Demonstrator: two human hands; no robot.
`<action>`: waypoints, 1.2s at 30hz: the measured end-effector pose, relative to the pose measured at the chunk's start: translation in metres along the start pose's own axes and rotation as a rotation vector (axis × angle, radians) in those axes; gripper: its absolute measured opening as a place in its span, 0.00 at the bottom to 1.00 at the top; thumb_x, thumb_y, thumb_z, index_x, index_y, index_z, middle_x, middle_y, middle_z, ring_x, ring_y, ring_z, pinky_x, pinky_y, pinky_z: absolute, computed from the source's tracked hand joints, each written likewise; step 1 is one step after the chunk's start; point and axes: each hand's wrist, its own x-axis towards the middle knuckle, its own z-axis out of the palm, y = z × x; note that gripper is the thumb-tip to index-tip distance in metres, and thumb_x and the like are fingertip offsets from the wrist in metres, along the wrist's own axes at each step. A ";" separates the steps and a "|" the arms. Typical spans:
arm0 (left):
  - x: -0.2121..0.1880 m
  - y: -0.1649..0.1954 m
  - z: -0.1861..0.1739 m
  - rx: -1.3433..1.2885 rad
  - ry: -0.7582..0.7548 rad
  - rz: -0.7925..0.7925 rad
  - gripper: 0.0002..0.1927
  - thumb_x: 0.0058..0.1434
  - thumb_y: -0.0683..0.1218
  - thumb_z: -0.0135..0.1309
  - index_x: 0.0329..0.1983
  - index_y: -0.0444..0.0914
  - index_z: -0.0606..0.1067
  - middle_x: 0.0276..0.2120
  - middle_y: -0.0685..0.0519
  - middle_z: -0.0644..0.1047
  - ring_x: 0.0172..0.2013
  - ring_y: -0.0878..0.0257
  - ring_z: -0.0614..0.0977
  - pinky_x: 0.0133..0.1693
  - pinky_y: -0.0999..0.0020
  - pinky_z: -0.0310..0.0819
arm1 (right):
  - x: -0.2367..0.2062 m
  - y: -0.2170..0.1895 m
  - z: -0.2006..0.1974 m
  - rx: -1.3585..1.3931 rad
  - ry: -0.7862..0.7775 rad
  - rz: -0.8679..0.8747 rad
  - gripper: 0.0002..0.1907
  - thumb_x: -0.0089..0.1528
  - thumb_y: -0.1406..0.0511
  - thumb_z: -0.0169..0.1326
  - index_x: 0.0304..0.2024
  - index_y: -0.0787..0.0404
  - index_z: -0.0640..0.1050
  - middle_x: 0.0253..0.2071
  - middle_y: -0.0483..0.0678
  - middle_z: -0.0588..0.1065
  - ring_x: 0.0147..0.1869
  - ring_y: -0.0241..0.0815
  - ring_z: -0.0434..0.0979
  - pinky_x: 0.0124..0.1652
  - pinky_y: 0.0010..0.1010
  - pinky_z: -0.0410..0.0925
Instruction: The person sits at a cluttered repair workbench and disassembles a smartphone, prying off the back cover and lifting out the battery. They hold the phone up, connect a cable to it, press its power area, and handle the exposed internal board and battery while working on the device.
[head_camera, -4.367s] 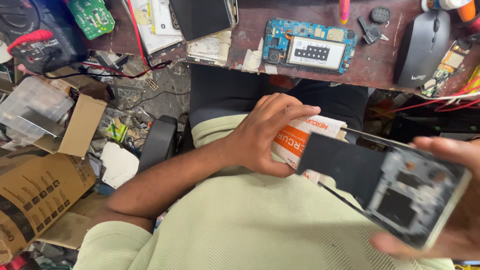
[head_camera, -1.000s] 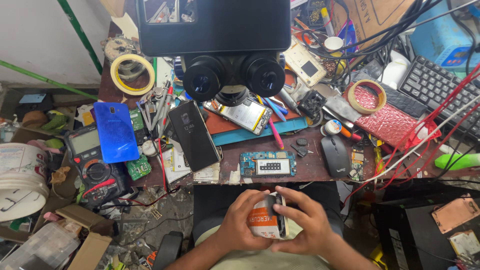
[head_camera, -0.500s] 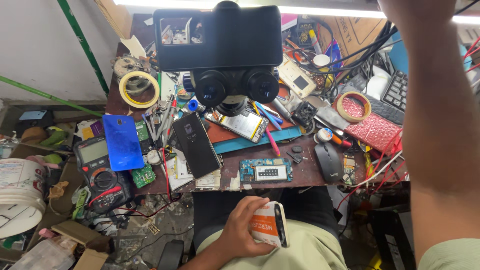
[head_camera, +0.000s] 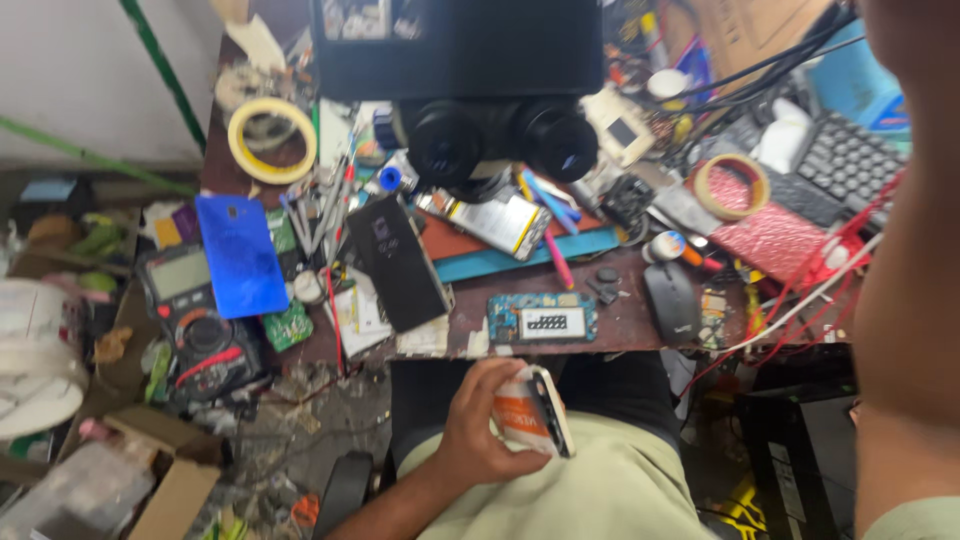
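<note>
Cluttered repair desk (head_camera: 640, 325) up top; left hand (head_camera: 480, 430) wrapped around small orange-white box (head_camera: 522, 415) plus phone (head_camera: 553, 408), kept over lap. Right hand's grip: can't tell, only the forearm in view.

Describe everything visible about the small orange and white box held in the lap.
The orange and white box is a small, flat pack, apparently cardboard, with an orange face and white edges. The left hand grips it from the left side, fingers wrapped over its top, holding it tilted above the lap, below the desk edge. A thin flat part with a pale rim lies pressed against its right face. Its print is too blurred to read. The right hand is out of frame; only the raised arm shows.
</note>
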 end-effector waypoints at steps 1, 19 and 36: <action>0.001 0.000 -0.001 0.004 0.034 -0.013 0.49 0.41 0.53 0.75 0.65 0.35 0.68 0.56 0.42 0.74 0.54 0.48 0.80 0.56 0.56 0.77 | -0.027 -0.013 -0.006 0.099 -0.013 0.027 0.08 0.56 0.70 0.65 0.36 0.64 0.78 0.44 0.54 0.76 0.45 0.43 0.79 0.43 0.29 0.72; 0.009 0.003 -0.003 0.078 0.349 0.099 0.50 0.50 0.49 0.80 0.65 0.42 0.55 0.59 0.46 0.69 0.64 0.49 0.74 0.69 0.46 0.61 | -0.247 -0.183 -0.016 0.275 -0.730 0.099 0.13 0.49 0.75 0.69 0.35 0.65 0.81 0.43 0.56 0.79 0.41 0.44 0.81 0.36 0.26 0.71; 0.003 0.017 0.006 0.233 0.246 0.244 0.40 0.55 0.53 0.70 0.60 0.40 0.57 0.55 0.39 0.74 0.56 0.42 0.80 0.63 0.32 0.65 | -0.202 -0.179 -0.022 0.044 -1.016 -0.539 0.16 0.56 0.61 0.55 0.46 0.55 0.82 0.54 0.46 0.77 0.46 0.40 0.77 0.38 0.32 0.68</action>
